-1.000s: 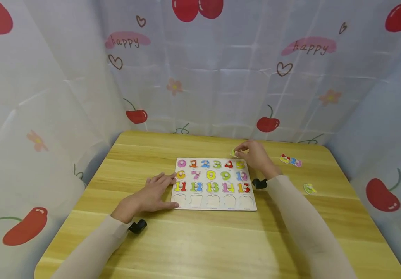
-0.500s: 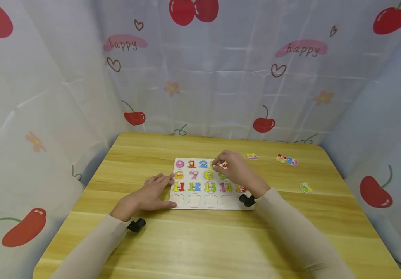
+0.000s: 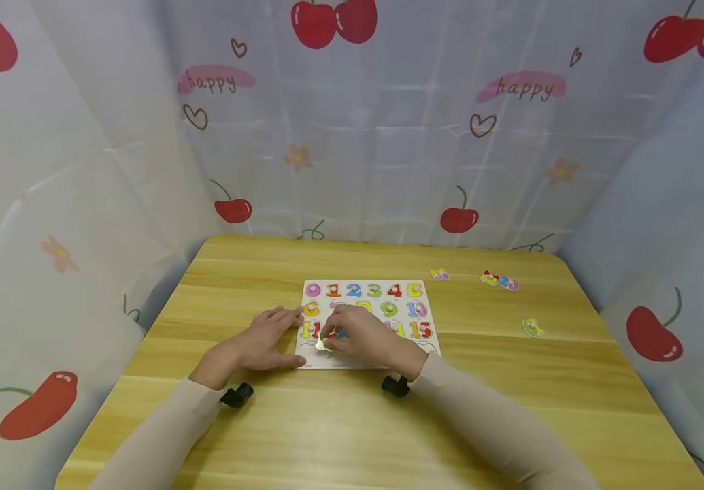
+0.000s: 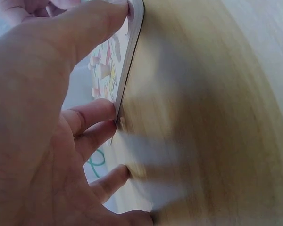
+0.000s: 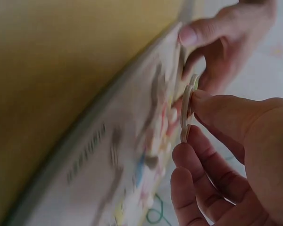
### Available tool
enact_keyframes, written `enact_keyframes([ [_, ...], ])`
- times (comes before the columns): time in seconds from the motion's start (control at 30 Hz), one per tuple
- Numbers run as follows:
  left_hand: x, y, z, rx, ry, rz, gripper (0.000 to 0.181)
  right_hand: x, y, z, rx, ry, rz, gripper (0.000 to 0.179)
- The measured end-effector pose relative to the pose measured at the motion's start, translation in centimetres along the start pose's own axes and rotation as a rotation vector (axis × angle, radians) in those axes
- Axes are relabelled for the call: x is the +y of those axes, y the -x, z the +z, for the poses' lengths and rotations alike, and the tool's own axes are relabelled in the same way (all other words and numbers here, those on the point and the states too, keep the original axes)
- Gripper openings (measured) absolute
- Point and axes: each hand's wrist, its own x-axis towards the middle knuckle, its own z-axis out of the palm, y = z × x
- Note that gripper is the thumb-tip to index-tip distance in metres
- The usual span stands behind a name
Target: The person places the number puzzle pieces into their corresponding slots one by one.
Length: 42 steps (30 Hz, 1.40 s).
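A white wooden number puzzle board (image 3: 327, 363) lies on the table, with colourful knobbed numbers filling its upper three rows. Over the left end of the bottom row, my right hand (image 3: 364, 337) pinches a number puzzle piece (image 5: 186, 113) between thumb and fingers. The piece is held edge-on in the right wrist view, so its number is hidden. At the board's left side, my left hand (image 3: 256, 347) is spread, its thumb (image 4: 101, 19) on the lower left corner and other fingertips against the edge and tabletop. The right hand covers part of the middle rows.
Loose number pieces lie right of the board: a yellow and pink piece (image 3: 440, 275), a red and yellow one (image 3: 489, 278) beside a blue and purple one (image 3: 508, 283), and a green and yellow one (image 3: 532, 327). A cherry-print curtain (image 3: 388, 150) surrounds the wooden table (image 3: 303, 429).
My right hand has carried the puzzle piece from beyond the board's upper right corner, across the numbers, to the left of the bottom row. The left hand has stayed at the board's edge.
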Motion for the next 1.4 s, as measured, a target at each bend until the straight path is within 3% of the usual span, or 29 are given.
enact_keyframes([
  [0.2,-0.1,0.2,0.1,0.001,0.018,0.014,0.104,-1.0,-0.6,1.8,-0.032,0.024,-0.056,0.004],
  [0.67,-0.1,0.3,-0.3,0.0,0.007,0.019,0.108,-1.5,-2.2,2.7,-0.061,-0.003,-0.059,0.007],
  [1.4,0.0,0.3,-0.3,-0.002,0.02,0.011,0.101,-1.4,-1.5,2.3,-0.079,-0.019,-0.038,0.011],
])
